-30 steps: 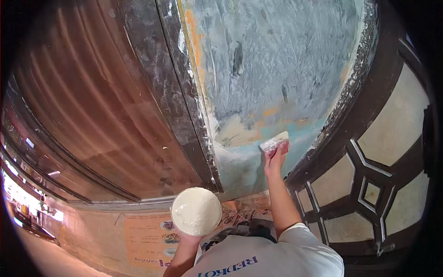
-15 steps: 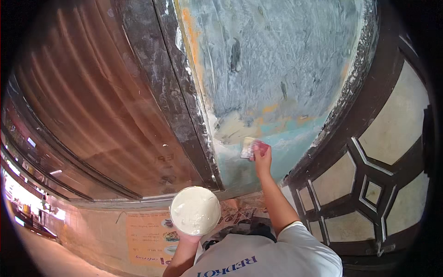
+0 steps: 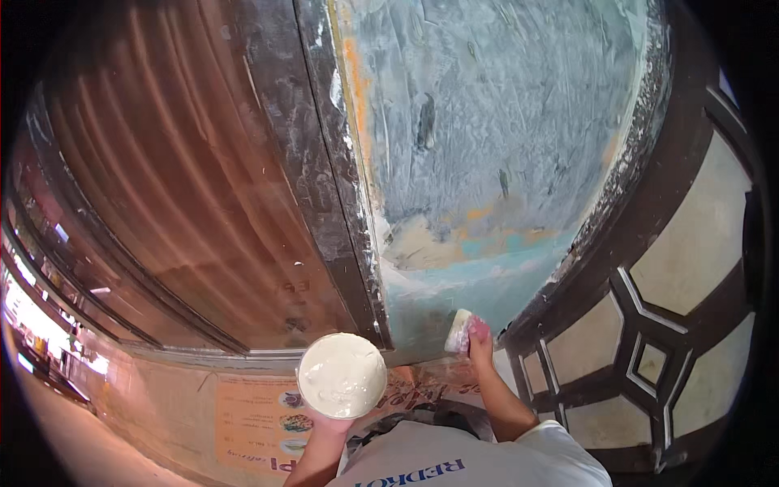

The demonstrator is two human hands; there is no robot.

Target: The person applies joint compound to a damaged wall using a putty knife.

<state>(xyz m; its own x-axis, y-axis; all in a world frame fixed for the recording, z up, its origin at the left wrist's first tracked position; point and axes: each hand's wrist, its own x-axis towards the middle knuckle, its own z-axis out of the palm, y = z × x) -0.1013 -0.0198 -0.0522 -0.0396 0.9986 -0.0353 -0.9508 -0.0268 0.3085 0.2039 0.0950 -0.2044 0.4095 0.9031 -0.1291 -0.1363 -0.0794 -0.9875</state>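
Note:
My left hand (image 3: 331, 424) holds up a round tub (image 3: 342, 377) of creamy white filler from below. The tub hides most of its fingers. My right hand (image 3: 479, 338) is closed round a wide putty spreader (image 3: 459, 329) with a pale, smeared blade. The spreader is at the lower part of a blue-grey wall panel (image 3: 511, 122), close to its right edge; whether the blade touches the wall I cannot tell. Pale smears and orange patches mark the panel above that hand.
To the left stands a dark-framed glass door (image 3: 284, 174) with brown curtain folds behind it. A dark lattice gate with pale panels (image 3: 584, 329) is on the right. Below the door lies an orange printed sheet (image 3: 243, 418).
My right hand has moved down the panel and slightly right with the spreader, nearer to me. The tub stays in my left hand at almost the same place. The view has shifted slightly.

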